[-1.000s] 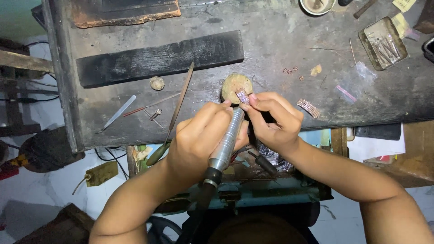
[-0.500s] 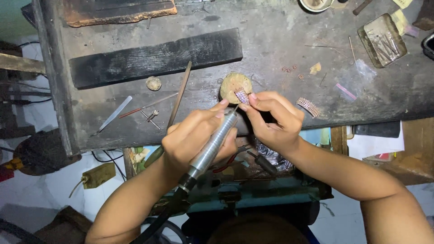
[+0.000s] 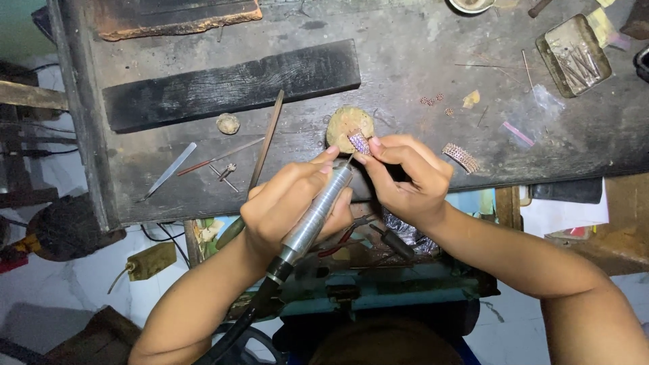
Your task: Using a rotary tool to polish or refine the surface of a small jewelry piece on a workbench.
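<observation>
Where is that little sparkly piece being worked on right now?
In the head view, the small studded piece sits pinched in the right hand, against the round wooden peg, with the left hand's rotary tool tip touching it.

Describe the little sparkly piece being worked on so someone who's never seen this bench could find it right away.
Start at the dark wooden workbench and find the round tan pad near its front edge. Just below it, the right hand pinches a small studded band. Unlike the similar band lying loose on the bench, this one meets the rotary tool tip.
</observation>
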